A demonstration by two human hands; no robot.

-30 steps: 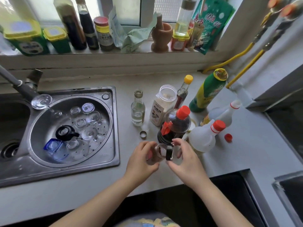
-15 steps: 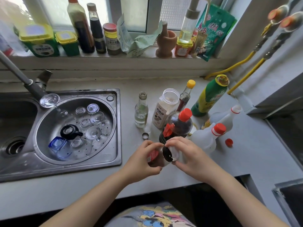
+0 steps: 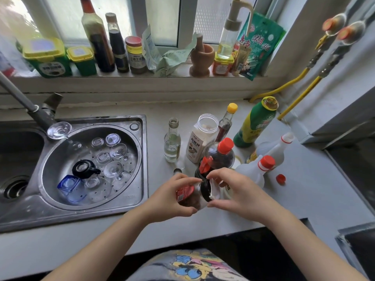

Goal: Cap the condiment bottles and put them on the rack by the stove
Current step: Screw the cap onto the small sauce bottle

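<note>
While the left hand (image 3: 172, 196) grips a small red-labelled jar (image 3: 189, 196) tipped sideways over the counter (image 3: 304, 191), the right hand (image 3: 233, 191) pinches its black cap (image 3: 206, 189) at the jar's mouth; a loose red cap (image 3: 281, 178) lies beside the white bottles (image 3: 251, 173). Behind them stands an uncapped glass bottle (image 3: 172, 142).

Jar (image 3: 191, 196) mostly hidden by both hands; cap (image 3: 206, 189) seating unclear. Stove far right cut off by edge. Labels on sill bottles (image 3: 113, 43) too blurred to read.

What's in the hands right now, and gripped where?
Left hand grips a small jar around its body; right hand pinches its black lid by the rim.
</note>
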